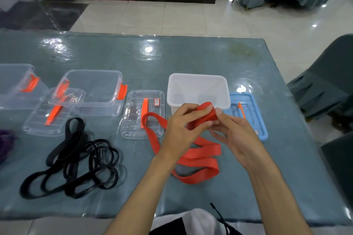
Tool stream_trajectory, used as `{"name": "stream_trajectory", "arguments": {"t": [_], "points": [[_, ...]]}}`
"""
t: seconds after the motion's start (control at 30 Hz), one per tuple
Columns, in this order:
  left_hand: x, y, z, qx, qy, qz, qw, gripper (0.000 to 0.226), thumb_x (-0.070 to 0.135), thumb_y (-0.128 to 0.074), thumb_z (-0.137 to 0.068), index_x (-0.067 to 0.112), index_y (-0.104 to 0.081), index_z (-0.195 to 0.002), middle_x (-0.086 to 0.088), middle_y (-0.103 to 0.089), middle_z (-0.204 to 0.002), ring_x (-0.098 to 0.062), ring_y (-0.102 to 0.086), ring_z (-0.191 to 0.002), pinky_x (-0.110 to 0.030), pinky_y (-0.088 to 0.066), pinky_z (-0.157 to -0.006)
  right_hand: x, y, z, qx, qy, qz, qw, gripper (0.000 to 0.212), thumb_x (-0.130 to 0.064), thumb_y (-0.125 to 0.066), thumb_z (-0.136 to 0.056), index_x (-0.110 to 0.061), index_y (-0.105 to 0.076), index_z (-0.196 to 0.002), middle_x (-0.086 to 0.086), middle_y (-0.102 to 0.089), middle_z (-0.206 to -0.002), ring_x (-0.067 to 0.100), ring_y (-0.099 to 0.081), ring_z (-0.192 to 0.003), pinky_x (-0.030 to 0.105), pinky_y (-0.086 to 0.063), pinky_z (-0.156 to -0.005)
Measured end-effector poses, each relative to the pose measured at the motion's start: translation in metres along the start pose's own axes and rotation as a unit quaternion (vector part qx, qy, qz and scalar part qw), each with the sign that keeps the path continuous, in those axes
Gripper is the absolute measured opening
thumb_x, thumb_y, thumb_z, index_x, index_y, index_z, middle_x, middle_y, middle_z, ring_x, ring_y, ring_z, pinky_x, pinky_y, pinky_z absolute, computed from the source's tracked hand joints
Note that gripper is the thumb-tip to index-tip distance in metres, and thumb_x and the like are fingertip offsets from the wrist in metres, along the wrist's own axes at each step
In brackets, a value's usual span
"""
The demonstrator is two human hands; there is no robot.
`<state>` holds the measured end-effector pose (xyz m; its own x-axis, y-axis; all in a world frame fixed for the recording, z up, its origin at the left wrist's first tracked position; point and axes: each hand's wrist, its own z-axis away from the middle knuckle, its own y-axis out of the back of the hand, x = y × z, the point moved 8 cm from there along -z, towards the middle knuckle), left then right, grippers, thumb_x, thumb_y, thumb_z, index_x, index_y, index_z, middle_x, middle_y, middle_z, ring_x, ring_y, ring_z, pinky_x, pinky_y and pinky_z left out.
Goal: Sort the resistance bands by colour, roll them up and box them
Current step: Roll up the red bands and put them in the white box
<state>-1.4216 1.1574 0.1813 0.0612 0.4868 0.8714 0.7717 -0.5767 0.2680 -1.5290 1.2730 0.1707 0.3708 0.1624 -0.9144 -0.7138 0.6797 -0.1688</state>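
Note:
A red resistance band (198,160) trails in loops over the blue-grey table, and its upper end is wound into a small roll (205,113) held between both hands. My left hand (181,129) grips the roll from the left; my right hand (233,135) pinches it from the right. The roll hovers just in front of an empty white box (198,91). Several black bands (76,164) lie tangled at the left. A purple band (5,141) shows at the far left edge.
Two clear boxes with orange latches (89,89) (17,86) stand at the left, with clear lids (143,114) (49,114) in front of them. A blue lid (248,114) lies right of the white box. Covered chairs (324,86) stand to the right.

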Motion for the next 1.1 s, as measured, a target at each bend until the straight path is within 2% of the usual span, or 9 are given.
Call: {"name": "stream_trajectory", "arguments": {"t": [0.1, 0.2, 0.27, 0.4, 0.5, 0.67, 0.9, 1.0, 1.1], "points": [[0.008, 0.003, 0.0, -0.011, -0.041, -0.025, 0.999, 0.042, 0.015, -0.083, -0.09, 0.018, -0.074, -0.131, 0.003, -0.063, -0.116, -0.008, -0.063, -0.109, -0.018, -0.049, -0.1, -0.004, 0.003, -0.001, 0.005, 0.006, 0.072, 0.997, 0.038, -0.052, -0.068, -0.087, -0.019, -0.084, -0.096, 0.002, -0.081, -0.101, 0.015, -0.075, -0.102, 0.03, -0.057, -0.09], [0.015, 0.007, -0.004, -0.039, -0.062, -0.03, 0.997, 0.039, 0.014, -0.079, -0.094, 0.016, -0.074, -0.132, -0.001, -0.062, -0.117, -0.01, -0.063, -0.109, -0.021, -0.049, -0.1, -0.028, 0.003, 0.0, -0.007, 0.108, 0.1, 0.989, 0.043, -0.045, -0.07, -0.085, -0.031, -0.073, -0.125, -0.013, -0.076, -0.121, 0.013, -0.072, -0.112, 0.026, -0.059, -0.087], [0.021, 0.01, -0.007, -0.052, -0.063, -0.021, 0.996, 0.038, 0.012, -0.077, -0.095, 0.013, -0.073, -0.133, -0.005, -0.061, -0.118, -0.013, -0.063, -0.108, -0.02, -0.048, -0.099, -0.044, -0.004, 0.003, -0.063, 0.172, 0.137, 0.973, 0.046, -0.036, -0.072, -0.088, -0.032, -0.068, -0.134, -0.01, -0.075, -0.124, 0.012, -0.073, -0.108, 0.023, -0.058, -0.087], [0.03, 0.014, -0.015, -0.099, -0.061, 0.018, 0.993, 0.042, 0.01, -0.074, -0.096, 0.014, -0.067, -0.138, -0.008, -0.061, -0.118, -0.017, -0.062, -0.11, -0.022, -0.047, -0.101, -0.061, -0.007, 0.003, -0.103, 0.23, 0.147, 0.957, 0.046, -0.023, -0.085, -0.079, -0.028, -0.075, -0.123, -0.003, -0.075, -0.119, 0.018, -0.076, -0.1, 0.023, -0.057, -0.087], [0.031, 0.014, -0.02, -0.104, -0.025, 0.085, 0.991, 0.046, 0.006, -0.075, -0.095, 0.013, -0.066, -0.139, -0.01, -0.063, -0.123, -0.018, -0.063, -0.116, -0.023, -0.047, -0.103, -0.069, -0.008, 0.004, -0.103, 0.263, 0.113, 0.952, 0.041, -0.03, -0.089, -0.08, -0.031, -0.076, -0.119, 0.0, -0.074, -0.117, 0.021, -0.076, -0.098, 0.028, -0.06, -0.088], [0.034, 0.025, -0.021, 0.042, 0.027, 0.225, 0.973, 0.04, 0.01, -0.085, -0.083, 0.014, -0.077, -0.122, -0.003, -0.071, -0.119, -0.022, -0.07, -0.116, -0.033, -0.055, -0.102, -0.073, -0.014, 0.006, -0.083, 0.286, -0.013, 0.955, 0.045, -0.038, -0.093, -0.073, -0.029, -0.078, -0.115, -0.002, -0.077, -0.117, 0.022, -0.075, -0.101, 0.031, -0.059, -0.089], [0.047, 0.016, -0.027, 0.037, 0.006, 0.155, 0.987, 0.033, 0.005, -0.071, -0.098, 0.016, -0.073, -0.128, 0.001, -0.073, -0.119, -0.005, -0.067, -0.116, -0.015, -0.048, -0.099, -0.064, -0.022, 0.002, -0.067, 0.247, -0.13, 0.958, 0.032, -0.037, -0.097, -0.068, -0.025, -0.076, -0.09, 0.004, -0.078, -0.101, 0.023, -0.077, -0.096, 0.04, -0.063, -0.082], [0.05, 0.015, -0.034, -0.007, -0.022, 0.096, 0.995, 0.032, 0.006, -0.068, -0.1, 0.009, -0.072, -0.132, -0.008, -0.07, -0.121, -0.009, -0.065, -0.116, -0.016, -0.048, -0.095, -0.065, -0.007, -0.001, -0.017, 0.257, -0.065, 0.964, 0.036, -0.048, -0.096, -0.065, -0.025, -0.076, -0.085, 0.011, -0.078, -0.104, 0.026, -0.077, -0.099, 0.037, -0.062, -0.084], [0.05, 0.016, -0.039, -0.002, -0.018, 0.102, 0.995, 0.032, 0.005, -0.07, -0.099, 0.01, -0.072, -0.131, -0.003, -0.071, -0.13, -0.01, -0.065, -0.125, -0.018, -0.049, -0.102, -0.07, -0.002, -0.003, -0.021, 0.277, -0.014, 0.961, 0.035, -0.044, -0.094, -0.069, -0.021, -0.076, -0.088, 0.012, -0.079, -0.11, 0.029, -0.077, -0.103, 0.034, -0.061, -0.088]]}}
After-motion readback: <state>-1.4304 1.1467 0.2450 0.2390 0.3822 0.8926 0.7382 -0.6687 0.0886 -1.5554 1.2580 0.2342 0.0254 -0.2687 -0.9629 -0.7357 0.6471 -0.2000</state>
